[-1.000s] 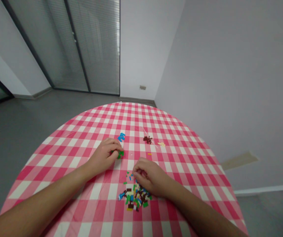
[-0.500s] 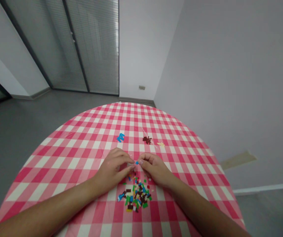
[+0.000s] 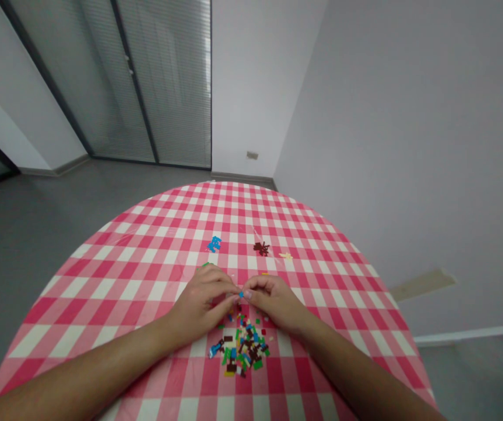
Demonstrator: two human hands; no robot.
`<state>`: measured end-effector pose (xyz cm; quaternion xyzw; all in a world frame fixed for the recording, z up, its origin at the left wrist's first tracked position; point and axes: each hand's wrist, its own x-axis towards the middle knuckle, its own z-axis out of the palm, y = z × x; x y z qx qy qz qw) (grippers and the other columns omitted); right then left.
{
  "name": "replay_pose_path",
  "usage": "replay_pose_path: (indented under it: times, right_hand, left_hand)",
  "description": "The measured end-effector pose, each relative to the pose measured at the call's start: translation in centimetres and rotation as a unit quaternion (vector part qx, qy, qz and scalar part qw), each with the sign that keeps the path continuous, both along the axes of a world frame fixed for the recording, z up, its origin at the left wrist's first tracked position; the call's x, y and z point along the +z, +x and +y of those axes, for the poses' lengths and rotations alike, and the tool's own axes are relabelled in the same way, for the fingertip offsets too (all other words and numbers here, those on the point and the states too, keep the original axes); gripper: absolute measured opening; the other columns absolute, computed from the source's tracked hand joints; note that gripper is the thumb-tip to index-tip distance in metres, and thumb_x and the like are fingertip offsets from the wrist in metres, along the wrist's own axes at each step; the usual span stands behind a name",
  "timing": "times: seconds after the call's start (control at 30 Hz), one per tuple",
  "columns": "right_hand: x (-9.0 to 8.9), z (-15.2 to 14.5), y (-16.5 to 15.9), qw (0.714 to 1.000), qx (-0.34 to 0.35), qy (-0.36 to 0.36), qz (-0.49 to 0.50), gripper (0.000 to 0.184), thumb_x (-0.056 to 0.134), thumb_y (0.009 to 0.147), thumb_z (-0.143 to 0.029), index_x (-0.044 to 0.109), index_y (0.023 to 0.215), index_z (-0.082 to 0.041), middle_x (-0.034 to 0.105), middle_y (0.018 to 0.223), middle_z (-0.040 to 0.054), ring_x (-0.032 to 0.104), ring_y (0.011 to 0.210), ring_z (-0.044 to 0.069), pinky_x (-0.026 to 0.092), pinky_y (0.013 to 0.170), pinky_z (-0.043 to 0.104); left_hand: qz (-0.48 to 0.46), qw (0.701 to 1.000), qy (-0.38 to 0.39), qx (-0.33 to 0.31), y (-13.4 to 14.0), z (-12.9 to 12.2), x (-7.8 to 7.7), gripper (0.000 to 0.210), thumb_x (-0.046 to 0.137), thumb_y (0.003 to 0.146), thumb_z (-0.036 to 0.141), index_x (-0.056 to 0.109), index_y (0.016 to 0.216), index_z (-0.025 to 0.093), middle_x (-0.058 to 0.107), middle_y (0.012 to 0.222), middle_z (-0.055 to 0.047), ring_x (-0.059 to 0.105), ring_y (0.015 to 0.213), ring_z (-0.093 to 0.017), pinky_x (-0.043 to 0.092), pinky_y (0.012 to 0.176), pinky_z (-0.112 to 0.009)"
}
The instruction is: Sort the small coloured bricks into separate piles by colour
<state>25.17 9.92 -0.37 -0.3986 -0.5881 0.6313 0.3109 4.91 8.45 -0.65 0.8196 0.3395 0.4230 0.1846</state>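
Observation:
A small blue toy brick [image 3: 241, 294] is pinched in the fingertips of my right hand [image 3: 273, 299], just above the far end of the brick pile. My left hand [image 3: 203, 297] meets it from the other side, thumb and index finger curled together with their tips against the blue brick. Something pale seems to sit between those left fingers, too small to make out. Below both hands lies a loose pile of small bricks [image 3: 246, 348] in green, brown, blue, yellow, red and white.
Beyond my hands are a cluster of blue pieces [image 3: 214, 244], a cluster of dark brown pieces [image 3: 261, 248] and some cream pieces [image 3: 285, 256]. Green [image 3: 206, 264] and yellow [image 3: 264, 274] bits show just past my hands. A red-and-white checked cloth [image 3: 146, 257] covers the round table.
My right hand has moved slightly left and nearer, bringing the blue brick against my left fingertips. Green and yellow bits now show beyond my hands. The pile looks the same.

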Motion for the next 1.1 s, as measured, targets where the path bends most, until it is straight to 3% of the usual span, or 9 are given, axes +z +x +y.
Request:
replay_pose_path:
  times: [0.17,0.43,0.9,1.1]
  right_hand:
    - [-0.5,0.0,0.1,1.000,0.009,-0.015,-0.002,0.027,0.073,0.074,-0.042,0.070,0.075,-0.015,0.065,0.068,0.0006,0.055,0.062,0.012,0.041,0.061,0.025]
    - [-0.5,0.0,0.0,1.000,0.002,0.019,-0.016,0.027,0.072,0.076,-0.042,0.072,0.074,-0.014,0.066,0.067,0.0015,0.052,0.059,0.011,0.038,0.056,0.024]
    - [-1.0,0.1,-0.3,0.999,-0.026,0.001,-0.022,0.023,0.073,0.072,-0.037,0.071,0.074,-0.015,0.066,0.066,0.0017,0.054,0.057,0.011,0.040,0.057,0.024]
    - [-0.9,0.1,-0.1,0.992,-0.039,0.088,-0.087,0.018,0.067,0.078,-0.031,0.073,0.077,-0.015,0.066,0.071,0.0032,0.056,0.062,0.013,0.042,0.058,0.025]
  left_hand:
    - [0.012,1.000,0.006,-0.014,0.0,0.0,0.2,0.016,0.054,0.094,0.018,0.069,0.097,0.022,0.069,0.085,-0.004,0.059,0.083,-0.020,0.045,0.077,-0.039]
    - [0.022,1.000,0.015,-0.014,-0.1,0.0,0.0,0.019,0.053,0.094,0.020,0.070,0.101,0.022,0.069,0.087,-0.005,0.059,0.084,-0.020,0.046,0.077,-0.038]
    - [0.022,0.999,0.020,-0.012,-0.2,0.4,-0.2,0.009,0.064,0.089,0.019,0.069,0.095,0.022,0.069,0.085,-0.003,0.059,0.083,-0.020,0.046,0.077,-0.037]
    - [0.032,0.999,0.003,0.030,-0.8,1.0,-0.3,0.004,0.065,0.087,0.023,0.069,0.089,0.022,0.070,0.083,-0.002,0.061,0.083,-0.020,0.047,0.078,-0.038]
